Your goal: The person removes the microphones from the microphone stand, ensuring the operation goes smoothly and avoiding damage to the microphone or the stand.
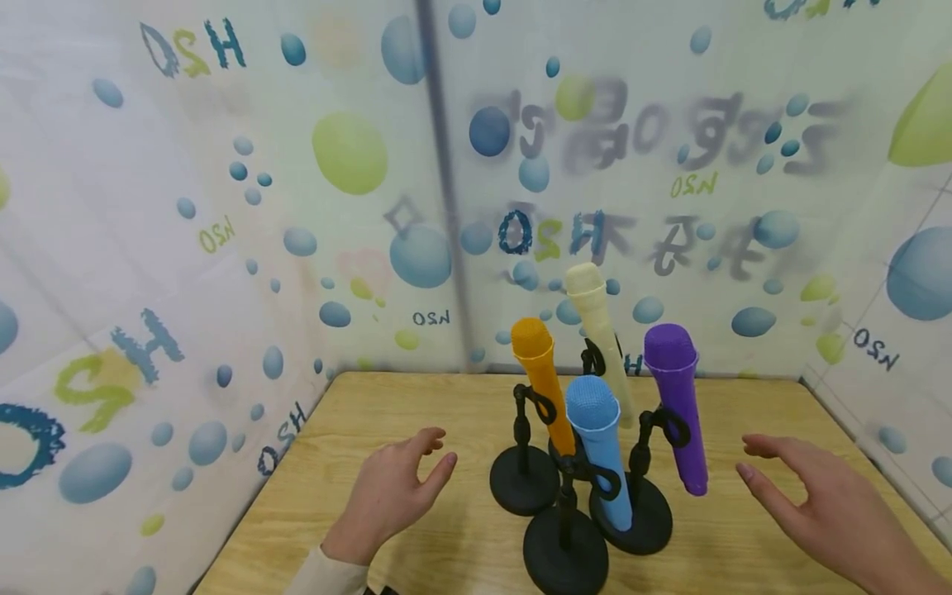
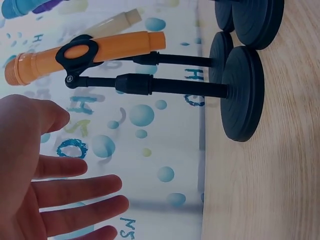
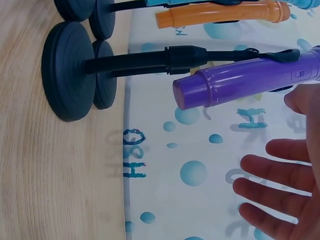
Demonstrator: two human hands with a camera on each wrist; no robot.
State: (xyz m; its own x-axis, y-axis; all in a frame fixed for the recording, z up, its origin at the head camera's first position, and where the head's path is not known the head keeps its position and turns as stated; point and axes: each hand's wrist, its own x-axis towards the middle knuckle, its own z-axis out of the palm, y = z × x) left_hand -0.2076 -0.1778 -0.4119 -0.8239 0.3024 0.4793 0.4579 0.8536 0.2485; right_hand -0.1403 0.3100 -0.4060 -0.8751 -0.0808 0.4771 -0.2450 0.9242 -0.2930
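Several toy-like microphones sit in clips on black desk stands, grouped on the table. An orange microphone (image 1: 546,388) leans at the left of the group, and a blue microphone (image 1: 601,450) is in front. At the right is a purple microphone (image 1: 684,426); behind them rises a cream microphone (image 1: 595,310). My left hand (image 1: 394,487) hovers left of the orange one's stand (image 2: 185,87), fingers spread and holding nothing. To the right of the purple microphone, my right hand (image 1: 829,504) is held with its fingers loosely extended, nothing in it.
The wooden table (image 1: 357,413) runs back to a white curtain (image 1: 349,273) printed with blue and green drops, which also hangs along both sides. Round black bases (image 1: 565,562) stand close together beneath the microphones, and the cream one's base is mostly hidden.
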